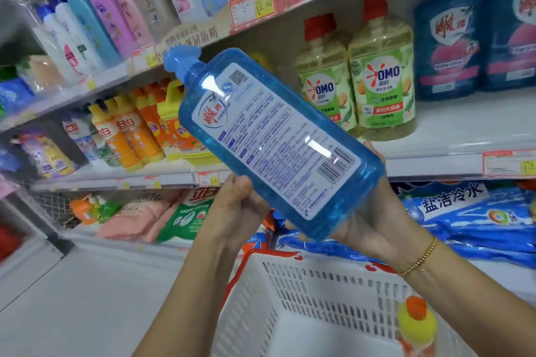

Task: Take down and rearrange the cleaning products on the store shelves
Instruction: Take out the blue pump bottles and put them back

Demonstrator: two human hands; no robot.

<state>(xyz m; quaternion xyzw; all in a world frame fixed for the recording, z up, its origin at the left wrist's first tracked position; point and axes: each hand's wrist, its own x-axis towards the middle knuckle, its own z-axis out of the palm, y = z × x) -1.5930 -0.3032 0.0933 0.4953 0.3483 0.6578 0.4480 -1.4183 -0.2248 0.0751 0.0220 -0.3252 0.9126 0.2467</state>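
One white basket [319, 275] is sitting closest, down low, and a small yellow bottle [416, 324] with an orange cap is standing at its right side. Above the basket, both hands are holding up a big blue bottle [275, 142]. It is tilting, with its pump top pointing up and left and its back label facing us. The left hand [237, 206] is gripping the bottle's lower side with curled fingers. The right hand [374, 220] is cupping the bottom, fingers wrapping round behind. Farther back, two green-label bottles [380, 81] with red tops are standing on a white shelf [435, 153], and dark blue bottles [446, 43] are standing to their right.
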